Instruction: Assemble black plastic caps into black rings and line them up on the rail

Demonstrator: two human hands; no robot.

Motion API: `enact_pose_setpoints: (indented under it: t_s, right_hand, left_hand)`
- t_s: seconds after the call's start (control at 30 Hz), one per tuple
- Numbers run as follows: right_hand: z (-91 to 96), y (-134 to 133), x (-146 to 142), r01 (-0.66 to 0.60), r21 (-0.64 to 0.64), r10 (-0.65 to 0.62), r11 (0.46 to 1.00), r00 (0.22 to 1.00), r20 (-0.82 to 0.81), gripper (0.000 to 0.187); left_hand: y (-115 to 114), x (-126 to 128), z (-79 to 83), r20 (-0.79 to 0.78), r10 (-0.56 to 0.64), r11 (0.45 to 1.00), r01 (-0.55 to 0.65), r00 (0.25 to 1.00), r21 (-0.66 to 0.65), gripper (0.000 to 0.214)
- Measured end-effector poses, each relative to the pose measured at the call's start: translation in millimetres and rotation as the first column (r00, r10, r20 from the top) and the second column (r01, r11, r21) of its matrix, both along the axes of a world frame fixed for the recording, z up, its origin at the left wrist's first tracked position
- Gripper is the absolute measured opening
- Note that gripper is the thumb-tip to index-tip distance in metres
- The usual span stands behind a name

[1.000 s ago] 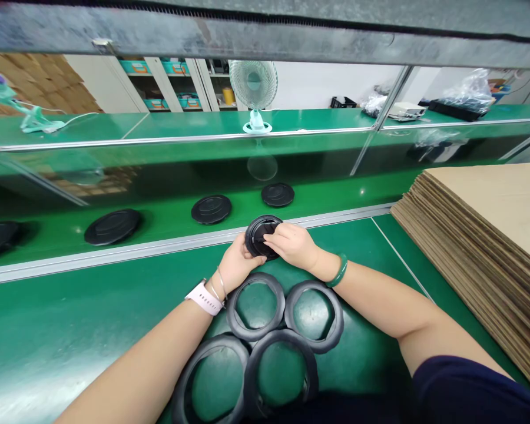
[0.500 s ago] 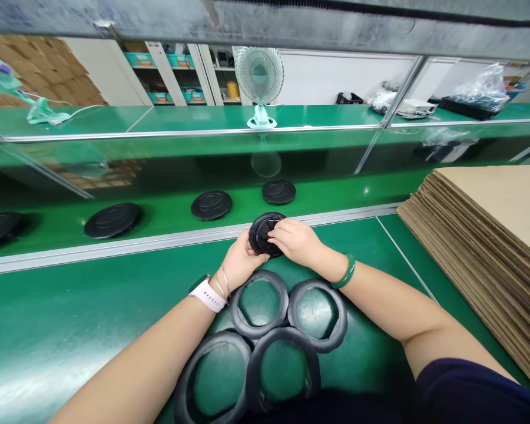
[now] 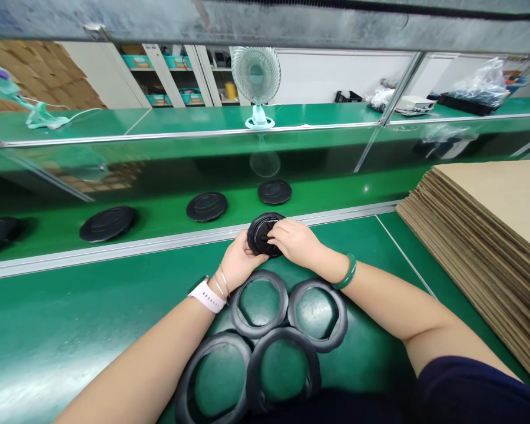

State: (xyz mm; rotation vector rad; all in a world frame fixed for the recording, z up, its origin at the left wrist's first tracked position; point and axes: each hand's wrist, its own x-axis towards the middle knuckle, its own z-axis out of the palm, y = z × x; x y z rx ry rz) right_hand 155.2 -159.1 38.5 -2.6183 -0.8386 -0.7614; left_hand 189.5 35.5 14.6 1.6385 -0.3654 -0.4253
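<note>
A black round disc-shaped part point(image 3: 259, 237) with a raised rim is held above the front edge of the green strip, its face tilted towards me. My left hand point(image 3: 237, 264) is closed on its left and lower rim, thumb at the bottom. The fingers of my right hand point(image 3: 297, 242) are pinched together at the middle of its face. Whether a small piece sits between those fingertips is hidden. Just below my hands lie several black rings, among them an upper left ring point(image 3: 282, 300), an upper right ring point(image 3: 342, 318) and a lower left ring point(image 3: 184, 380).
Similar black discs lie spaced along the green strip point(image 3: 331, 191) beyond the metal edge point(image 3: 159, 249), the closest being a disc point(image 3: 274, 192). A cardboard stack point(image 3: 481, 259) rises at right. A fan point(image 3: 257, 79) stands on the back shelf. A metal beam point(image 3: 265, 26) crosses overhead.
The background and the discs on the strip have shifted slightly left in the picture. Both hands keep almost the same hold on the disc-shaped part, and the rings lie unmoved.
</note>
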Motion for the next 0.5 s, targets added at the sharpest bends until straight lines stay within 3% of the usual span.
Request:
enact_pose_setpoints:
  t_s: [0.2, 0.33, 0.5]
  right_hand:
    - [0.1, 6.0, 2.6, 0.048, -0.076, -0.052, 0.996, 0.997, -0.058, 0.010]
    - [0.1, 7.0, -0.1, 0.095, -0.097, -0.102, 0.991, 0.993, -0.064, 0.027]
    - [8.7, 12.4, -4.7, 0.143, -0.229, -0.177, 0.963, 0.975, -0.133, 0.037]
  left_hand:
    - [0.3, 1.4, -1.6, -0.004, -0.005, 1.000, 0.005, 1.000, 0.007, 0.076]
    - [-0.4, 2.0, -2.4, 0.004, -0.005, 1.000, 0.005, 1.000, 0.005, 0.074]
    - [-0.9, 1.0, 0.6, 0.002, 0.000, 1.000, 0.000, 1.000, 0.007, 0.074]
